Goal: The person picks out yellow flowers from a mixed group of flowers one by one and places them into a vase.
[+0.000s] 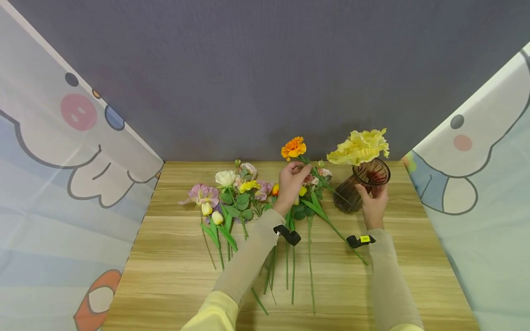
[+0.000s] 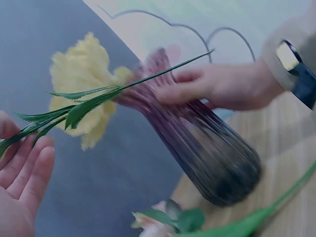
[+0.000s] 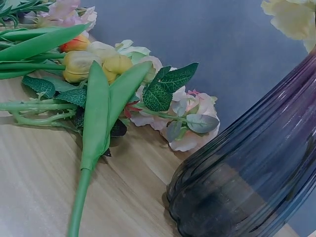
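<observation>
The orange flower [image 1: 294, 148] is in the middle of the head view, a little right of centre, its bloom against the dark wall [image 1: 265, 78] and its stem slanting down to the right toward the vase [image 1: 347, 195]. It looks artificial, so it should be very light, with a soft, ruffled head that could crush and a thin stem that is stiff but probably bends. The stem just below the bloom seems a good place to hold it. The left hand [image 1: 294, 179] does that, with thumb and fingers together in a light pinch; in the left wrist view, the leafy stem comes from those fingers at the left edge and crosses in front of the vase. Whether it touches the vase, I cannot tell.

The vase, right of centre in the head view, leans with its mouth to the upper right. Its ribbed, see-through wall looks like glass: likely rigid, smooth, perhaps slippery and breakable, and heavier than the flower. The narrow neck offers the surest hold, and the right hand [image 1: 375, 204] is clamped there, thumb on the near side. A large yellow flower [image 1: 360, 148] stands in the mouth; its broad head may make the vase top-heavy.
</observation>
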Demonstrator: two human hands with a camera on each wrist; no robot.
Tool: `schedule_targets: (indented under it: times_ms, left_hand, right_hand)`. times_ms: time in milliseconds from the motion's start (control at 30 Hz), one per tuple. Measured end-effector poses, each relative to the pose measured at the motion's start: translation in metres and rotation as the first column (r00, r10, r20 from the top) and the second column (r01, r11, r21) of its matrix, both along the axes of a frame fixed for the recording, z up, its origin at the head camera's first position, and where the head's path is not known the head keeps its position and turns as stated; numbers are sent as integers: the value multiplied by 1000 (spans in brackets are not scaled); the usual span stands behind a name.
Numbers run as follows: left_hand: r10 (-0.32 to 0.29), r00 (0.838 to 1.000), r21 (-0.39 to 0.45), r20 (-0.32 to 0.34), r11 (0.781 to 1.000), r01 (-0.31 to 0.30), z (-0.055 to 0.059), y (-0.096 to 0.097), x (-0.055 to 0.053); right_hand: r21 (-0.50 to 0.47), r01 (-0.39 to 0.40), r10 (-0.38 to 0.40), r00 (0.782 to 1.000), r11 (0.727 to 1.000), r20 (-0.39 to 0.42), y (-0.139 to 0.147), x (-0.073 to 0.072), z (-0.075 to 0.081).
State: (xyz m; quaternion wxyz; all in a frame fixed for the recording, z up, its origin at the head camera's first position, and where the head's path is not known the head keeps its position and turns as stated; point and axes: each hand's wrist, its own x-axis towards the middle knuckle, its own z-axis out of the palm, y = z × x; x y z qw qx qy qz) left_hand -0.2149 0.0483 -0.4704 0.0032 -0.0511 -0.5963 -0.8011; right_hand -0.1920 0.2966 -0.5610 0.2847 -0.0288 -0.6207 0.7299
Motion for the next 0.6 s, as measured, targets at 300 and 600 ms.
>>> schedule_targets:
  times_ms: [300, 600]
  left_hand:
    - [103, 985, 90, -140, 992, -91, 37, 3, -8]
    - [101, 933, -155, -345, 974, -163, 53, 8, -9]
  right_hand:
    - [-1, -9, 9, 1000, 1000, 5, 2, 1, 0]
    - [-6, -6, 6, 1000, 1000, 1, 0, 2, 2]
